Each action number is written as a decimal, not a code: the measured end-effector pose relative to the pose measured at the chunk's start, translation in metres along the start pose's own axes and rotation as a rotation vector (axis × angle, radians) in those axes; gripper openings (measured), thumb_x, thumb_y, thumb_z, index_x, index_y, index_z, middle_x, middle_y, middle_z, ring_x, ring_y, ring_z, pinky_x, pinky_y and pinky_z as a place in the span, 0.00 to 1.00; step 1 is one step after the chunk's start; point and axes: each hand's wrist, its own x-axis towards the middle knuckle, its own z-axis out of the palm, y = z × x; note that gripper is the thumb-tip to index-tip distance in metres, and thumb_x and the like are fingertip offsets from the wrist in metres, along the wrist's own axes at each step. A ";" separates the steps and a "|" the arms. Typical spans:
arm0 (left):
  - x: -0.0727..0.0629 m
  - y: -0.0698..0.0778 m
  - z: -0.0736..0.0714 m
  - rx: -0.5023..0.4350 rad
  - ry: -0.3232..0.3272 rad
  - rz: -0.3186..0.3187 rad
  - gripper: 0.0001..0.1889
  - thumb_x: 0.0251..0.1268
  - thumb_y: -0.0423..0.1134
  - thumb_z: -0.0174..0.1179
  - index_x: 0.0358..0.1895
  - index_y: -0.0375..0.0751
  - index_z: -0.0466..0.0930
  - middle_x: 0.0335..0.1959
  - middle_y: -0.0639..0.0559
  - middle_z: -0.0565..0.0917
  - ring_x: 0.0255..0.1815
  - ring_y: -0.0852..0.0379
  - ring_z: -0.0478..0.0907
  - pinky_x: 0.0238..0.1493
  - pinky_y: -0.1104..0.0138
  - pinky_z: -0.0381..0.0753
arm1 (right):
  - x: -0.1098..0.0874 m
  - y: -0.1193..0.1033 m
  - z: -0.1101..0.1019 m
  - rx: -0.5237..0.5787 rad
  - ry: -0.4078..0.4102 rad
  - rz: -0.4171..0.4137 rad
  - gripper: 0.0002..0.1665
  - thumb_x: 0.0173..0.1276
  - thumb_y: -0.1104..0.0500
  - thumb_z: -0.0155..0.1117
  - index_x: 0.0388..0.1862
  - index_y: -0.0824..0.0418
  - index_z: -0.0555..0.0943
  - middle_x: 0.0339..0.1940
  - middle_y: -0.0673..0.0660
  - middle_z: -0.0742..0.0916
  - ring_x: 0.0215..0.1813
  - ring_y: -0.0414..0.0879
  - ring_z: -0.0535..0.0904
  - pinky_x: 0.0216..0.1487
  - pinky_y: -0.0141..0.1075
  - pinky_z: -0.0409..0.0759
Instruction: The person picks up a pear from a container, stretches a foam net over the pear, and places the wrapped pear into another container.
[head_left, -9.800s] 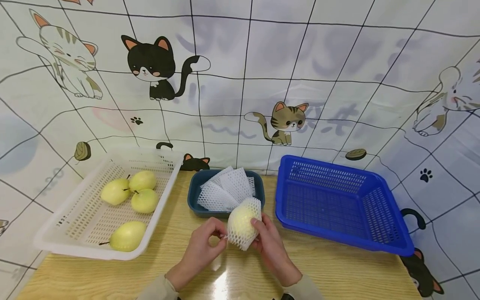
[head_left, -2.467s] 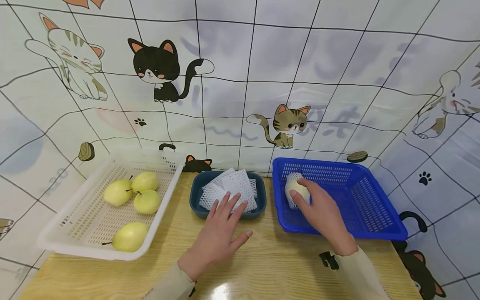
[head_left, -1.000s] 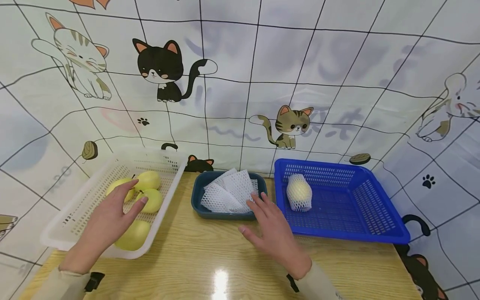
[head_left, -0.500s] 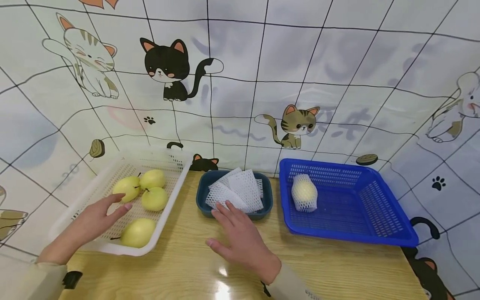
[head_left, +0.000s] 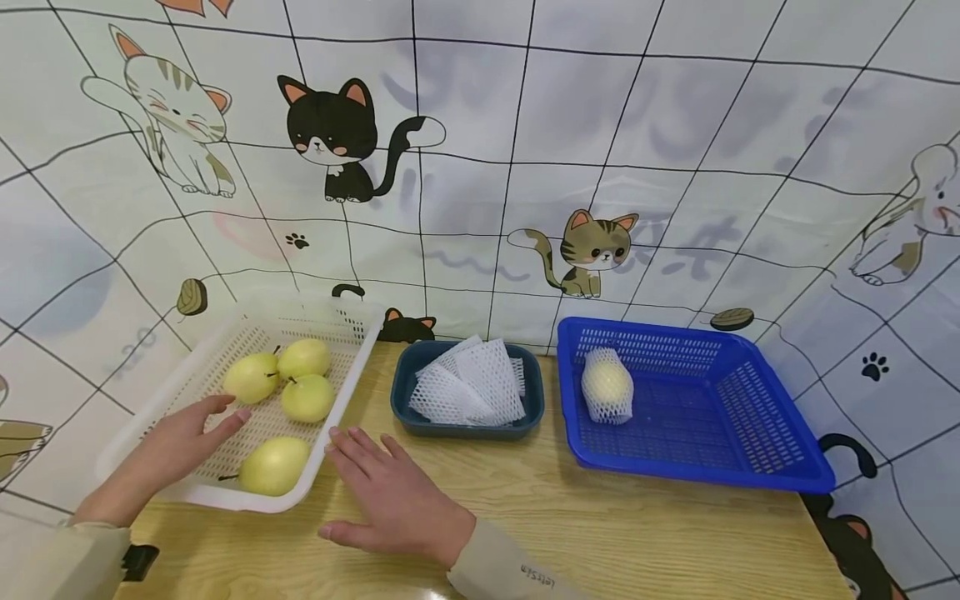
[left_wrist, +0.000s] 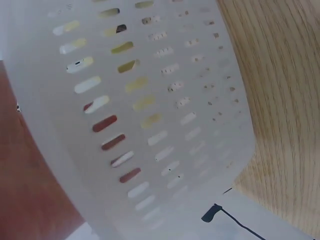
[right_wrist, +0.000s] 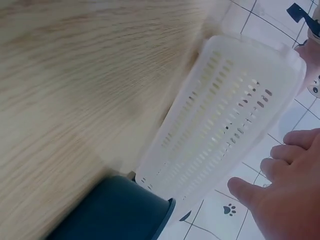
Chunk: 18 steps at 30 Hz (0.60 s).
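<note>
Hovering over the left side of the white perforated basket (head_left: 217,500), the left hand (head_left: 176,442) has its thumb well apart from its forefinger and seems to hold nothing, perhaps to leave room for the round fruit close by. Fanned wide, the right hand (head_left: 397,500) is above the wooden table (head_left: 637,533) by that basket's right rim, also bare; whether it touches the rim cannot be told. The teal tray (head_left: 468,432) stands between the two baskets, probably to keep its foam net sleeves (head_left: 491,379) handy to both. Four yellow pears (head_left: 308,398) lie in the white basket: three bunched far, one near. One sleeved pear (head_left: 607,385), presumably netted against bruising, sits at the left end of the blue basket (head_left: 697,425). Overlap prevents an exact count of the loose sleeves; several show.
</note>
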 end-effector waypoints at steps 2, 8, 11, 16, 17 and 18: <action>0.001 0.001 0.003 -0.008 -0.001 0.013 0.38 0.83 0.56 0.47 0.70 0.17 0.65 0.66 0.17 0.70 0.62 0.18 0.70 0.54 0.32 0.73 | 0.006 -0.003 0.002 -0.023 -0.034 0.002 0.52 0.77 0.25 0.39 0.87 0.54 0.48 0.87 0.51 0.47 0.85 0.42 0.37 0.80 0.50 0.58; 0.006 0.011 0.013 -0.049 -0.029 0.078 0.36 0.81 0.56 0.51 0.69 0.20 0.68 0.65 0.21 0.74 0.63 0.20 0.71 0.56 0.32 0.73 | 0.014 -0.008 0.006 -0.106 -0.092 0.004 0.53 0.76 0.23 0.35 0.87 0.54 0.46 0.87 0.51 0.46 0.85 0.41 0.36 0.80 0.49 0.55; 0.008 0.017 0.017 -0.042 -0.057 0.092 0.37 0.79 0.57 0.54 0.68 0.21 0.70 0.62 0.22 0.77 0.60 0.22 0.75 0.54 0.35 0.76 | 0.016 -0.010 0.007 -0.125 -0.110 0.011 0.54 0.76 0.23 0.34 0.87 0.54 0.46 0.87 0.51 0.46 0.85 0.41 0.36 0.81 0.50 0.54; 0.013 0.025 0.021 -0.027 -0.141 0.114 0.38 0.75 0.58 0.60 0.67 0.22 0.72 0.58 0.24 0.80 0.55 0.27 0.80 0.51 0.39 0.80 | 0.018 -0.013 0.008 -0.137 -0.119 0.016 0.54 0.76 0.22 0.35 0.87 0.55 0.46 0.87 0.53 0.46 0.85 0.42 0.37 0.80 0.51 0.54; 0.014 0.026 0.021 -0.028 -0.157 0.121 0.39 0.73 0.58 0.61 0.67 0.22 0.71 0.58 0.24 0.80 0.55 0.28 0.80 0.51 0.39 0.80 | 0.018 -0.013 0.008 -0.139 -0.121 0.018 0.55 0.76 0.22 0.35 0.87 0.55 0.46 0.87 0.53 0.45 0.85 0.42 0.37 0.80 0.51 0.54; 0.015 0.027 0.022 -0.033 -0.170 0.132 0.40 0.72 0.57 0.63 0.67 0.21 0.71 0.58 0.23 0.79 0.55 0.28 0.80 0.51 0.39 0.80 | 0.019 -0.014 0.008 -0.137 -0.124 0.020 0.55 0.75 0.22 0.35 0.87 0.55 0.46 0.87 0.52 0.45 0.85 0.42 0.36 0.80 0.51 0.54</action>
